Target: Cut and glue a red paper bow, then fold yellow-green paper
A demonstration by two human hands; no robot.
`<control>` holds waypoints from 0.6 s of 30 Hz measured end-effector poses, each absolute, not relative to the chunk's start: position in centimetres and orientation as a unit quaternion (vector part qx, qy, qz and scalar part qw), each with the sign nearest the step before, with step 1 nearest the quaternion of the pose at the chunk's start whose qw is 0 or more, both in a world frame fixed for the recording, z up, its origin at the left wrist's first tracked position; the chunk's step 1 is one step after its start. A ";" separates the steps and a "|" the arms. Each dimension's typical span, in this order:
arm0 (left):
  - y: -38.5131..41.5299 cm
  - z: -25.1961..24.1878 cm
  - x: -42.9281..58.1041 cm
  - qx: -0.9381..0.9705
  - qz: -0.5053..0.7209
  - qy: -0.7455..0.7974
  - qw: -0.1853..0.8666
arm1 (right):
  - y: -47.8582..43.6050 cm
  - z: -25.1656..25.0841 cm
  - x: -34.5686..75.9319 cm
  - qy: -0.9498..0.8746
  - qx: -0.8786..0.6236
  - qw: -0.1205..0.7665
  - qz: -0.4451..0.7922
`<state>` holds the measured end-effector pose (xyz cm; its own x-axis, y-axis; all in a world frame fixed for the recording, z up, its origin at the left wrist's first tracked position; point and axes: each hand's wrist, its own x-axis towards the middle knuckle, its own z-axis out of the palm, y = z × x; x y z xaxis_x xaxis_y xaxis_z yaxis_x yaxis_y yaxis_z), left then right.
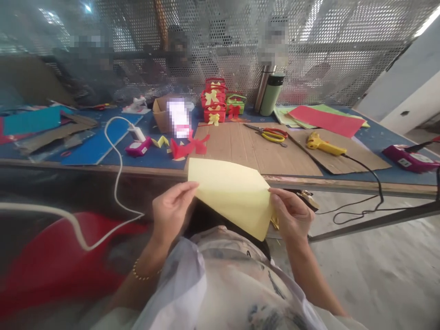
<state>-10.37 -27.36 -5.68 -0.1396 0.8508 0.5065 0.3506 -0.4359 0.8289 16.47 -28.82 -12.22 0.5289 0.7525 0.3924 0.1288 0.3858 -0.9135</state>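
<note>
A perforated grey metal screen [330, 55] backs a blue-topped bench [144, 164] with a wooden front edge. Before that edge, above the lap, hangs a pale-yellow, straight-edged paper sheet [230, 188], held out between two hands. The left hand [173, 210] has its grip pinching the sheet's left edge, thumb against fingers; the right hand [294, 211] pinches it near the right-hand edge. Holding it well seems to call for light fingertip pressure and even tension: thin stock like this would likely dent under a hard pinch. A bend crosses the sheet; whether curve or crease, I cannot tell.

On the bench, from the left, come a smooth flat blue sheet [99, 142], angular red paper scraps [187, 147], small red boxes with pale-yellow bows [215, 103], flat ribbed brown cardboard [228, 146], scissors with yellow-and-red loop handles [274, 134], a cylindrical green bottle [272, 97], a yellow plastic glue gun [325, 144] and a matte red paper sheet [326, 120].
</note>
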 end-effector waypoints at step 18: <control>-27.7 -5.0 -10.8 0.658 0.544 0.493 0.168 | -28.9 -11.2 16.2 -0.403 -0.490 0.723 0.274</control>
